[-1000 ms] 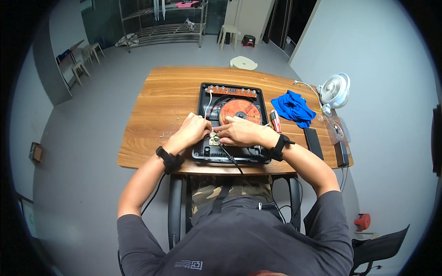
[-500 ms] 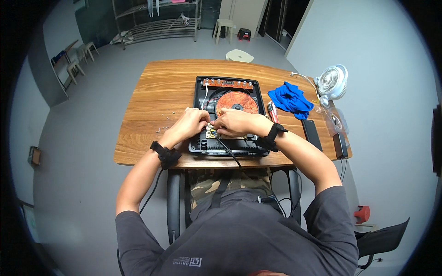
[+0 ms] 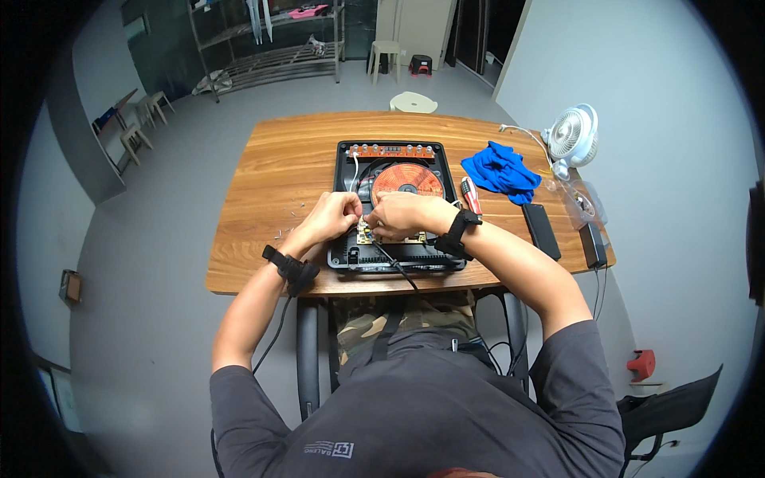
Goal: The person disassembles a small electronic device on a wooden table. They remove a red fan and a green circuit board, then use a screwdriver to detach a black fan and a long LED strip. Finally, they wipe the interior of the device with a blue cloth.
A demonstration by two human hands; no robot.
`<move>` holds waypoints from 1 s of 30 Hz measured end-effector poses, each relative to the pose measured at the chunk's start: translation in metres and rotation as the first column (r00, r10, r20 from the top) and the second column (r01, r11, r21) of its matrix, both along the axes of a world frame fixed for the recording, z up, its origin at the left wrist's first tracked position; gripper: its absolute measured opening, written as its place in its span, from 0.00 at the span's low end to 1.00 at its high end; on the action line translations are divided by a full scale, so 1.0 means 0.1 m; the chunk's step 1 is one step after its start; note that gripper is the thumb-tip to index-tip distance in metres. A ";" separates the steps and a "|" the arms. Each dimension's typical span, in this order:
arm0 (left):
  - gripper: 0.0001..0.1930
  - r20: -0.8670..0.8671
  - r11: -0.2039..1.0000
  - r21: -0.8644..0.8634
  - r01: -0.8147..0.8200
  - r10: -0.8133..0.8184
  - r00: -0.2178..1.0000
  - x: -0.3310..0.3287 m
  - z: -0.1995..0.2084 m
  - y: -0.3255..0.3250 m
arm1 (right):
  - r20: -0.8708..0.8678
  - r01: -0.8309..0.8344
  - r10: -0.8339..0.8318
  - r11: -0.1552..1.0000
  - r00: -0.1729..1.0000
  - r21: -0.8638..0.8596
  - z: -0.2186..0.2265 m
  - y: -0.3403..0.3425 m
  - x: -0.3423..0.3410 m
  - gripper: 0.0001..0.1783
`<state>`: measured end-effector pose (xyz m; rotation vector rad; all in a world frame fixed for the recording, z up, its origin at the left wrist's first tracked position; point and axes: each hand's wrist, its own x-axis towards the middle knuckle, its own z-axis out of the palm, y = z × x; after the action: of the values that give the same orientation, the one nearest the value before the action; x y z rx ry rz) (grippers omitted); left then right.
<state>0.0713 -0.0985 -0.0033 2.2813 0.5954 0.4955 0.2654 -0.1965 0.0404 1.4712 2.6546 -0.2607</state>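
An opened induction cooker base, a black tray, lies on the table in front of me. Inside it sit a round copper coil, an orange control board along the far edge and a circuit board nearer me. My left hand is closed in a pinch at that circuit board's left end; what its fingertips hold is hidden. My right hand bends over the same board from the right, fingers curled down, their grip hidden. A white cable runs from the control board toward my left hand. A black cord leaves the near side.
Right of the cooker lie a red-and-grey handheld tool, a blue cloth, a black flat box, a clear plastic container and a white fan. Small screws are scattered left. A stool stands beyond the wooden table.
The head view has shifted slightly, so the whole scene sits a little differently. Both hands stay at the circuit board, with only slight finger movement.
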 end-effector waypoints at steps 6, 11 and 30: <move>0.03 0.105 0.998 -0.008 -0.057 0.058 0.993 0.00 0.16 0.04 | -0.006 0.080 -0.080 0.996 0.997 -0.045 -0.01 -0.01 -0.03 0.14; 0.05 0.093 0.993 0.114 -0.043 0.033 0.995 -0.07 0.09 0.05 | -0.028 0.050 -0.050 0.999 0.998 -0.012 -0.08 0.01 -0.01 0.14; 0.06 -0.094 0.911 0.408 0.061 -0.024 0.995 -0.15 -0.07 -0.14 | -0.012 0.102 -0.102 0.993 0.995 -0.057 -0.19 0.08 0.03 0.14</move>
<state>0.0560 -0.1129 -0.0100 2.7221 0.5185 0.5422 0.2683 -0.1882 0.0212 1.5954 2.5640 -0.3532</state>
